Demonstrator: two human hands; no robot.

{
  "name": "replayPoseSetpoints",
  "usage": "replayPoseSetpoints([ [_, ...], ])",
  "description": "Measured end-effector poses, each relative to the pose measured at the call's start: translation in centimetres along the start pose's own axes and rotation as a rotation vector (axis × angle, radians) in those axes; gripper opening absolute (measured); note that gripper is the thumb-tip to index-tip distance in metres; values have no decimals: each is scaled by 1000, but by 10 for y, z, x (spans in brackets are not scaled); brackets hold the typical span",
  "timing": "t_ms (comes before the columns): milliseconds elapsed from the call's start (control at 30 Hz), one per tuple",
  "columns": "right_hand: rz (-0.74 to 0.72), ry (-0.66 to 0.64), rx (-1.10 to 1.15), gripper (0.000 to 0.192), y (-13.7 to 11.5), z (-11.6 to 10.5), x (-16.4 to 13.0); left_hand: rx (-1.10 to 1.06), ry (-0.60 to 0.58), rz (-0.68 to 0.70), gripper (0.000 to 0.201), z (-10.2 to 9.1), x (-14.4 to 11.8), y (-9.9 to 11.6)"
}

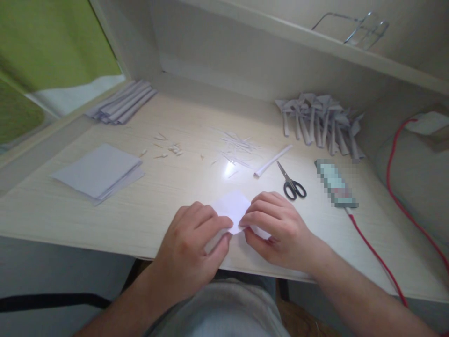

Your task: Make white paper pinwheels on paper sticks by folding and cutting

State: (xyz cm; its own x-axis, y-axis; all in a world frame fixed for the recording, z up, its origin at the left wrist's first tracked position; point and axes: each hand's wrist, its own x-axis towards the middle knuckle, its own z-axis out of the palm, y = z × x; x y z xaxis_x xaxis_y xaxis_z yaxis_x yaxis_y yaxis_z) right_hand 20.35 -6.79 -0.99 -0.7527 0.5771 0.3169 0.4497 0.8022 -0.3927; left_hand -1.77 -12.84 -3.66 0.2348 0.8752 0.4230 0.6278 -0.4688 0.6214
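A small white paper square (pixel 232 207) lies flat on the desk (pixel 147 210) close to its near edge, roughly midway along it, turned so that one corner points toward the back wall. Both hands sit on its near half and cover that part, so only the far corner and its two edges show. The left hand (pixel 191 245) rests knuckles-up on the left side of the sheet, its fingers curled and its fingertips (pixel 224 232) pressed down against the paper where the sheet meets the desk. The right hand (pixel 277 229) comes in from the other side, fingers bent and drawn close together, pinching or pressing the right-hand part of the sheet near the middle; a sliver of white shows under its fingers. The two sets of fingertips nearly touch over the paper. Neither hand is spread wide; both are narrowly closed upon the sheet, pinning it to the desk. Just behind the right hand lie black-handled scissors (pixel 292 183), blades pointing away toward a rolled paper strip (pixel 272 161). Thin paper trimmings (pixel 238 145) are scattered beyond that. Toward the back right corner stands a cluster of folded paper pieces (pixel 321 122); by the back left corner lies a bundle of folded strips (pixel 122 102), and near the left edge a stack of paper squares (pixel 98 172). A red cable (pixel 377 260) crosses the right end of the desk.
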Motion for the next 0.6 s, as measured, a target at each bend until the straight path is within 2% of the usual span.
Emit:
replayPoseSetpoints([
  [100,-14,-47,78,20,3,-3,-1,-7,55,19,20,2,0,-6],
  [200,-11,-113,136,28,8,-13,-2,1,42,6,24,-2,-1,-16],
  [367,37,-172,215,17,10,-23,-1,52,-42,-5,28,-8,-5,-24],
  [600,135,-305,184,7,11,-21,-3,61,-154,49,24,-15,-10,-16],
])
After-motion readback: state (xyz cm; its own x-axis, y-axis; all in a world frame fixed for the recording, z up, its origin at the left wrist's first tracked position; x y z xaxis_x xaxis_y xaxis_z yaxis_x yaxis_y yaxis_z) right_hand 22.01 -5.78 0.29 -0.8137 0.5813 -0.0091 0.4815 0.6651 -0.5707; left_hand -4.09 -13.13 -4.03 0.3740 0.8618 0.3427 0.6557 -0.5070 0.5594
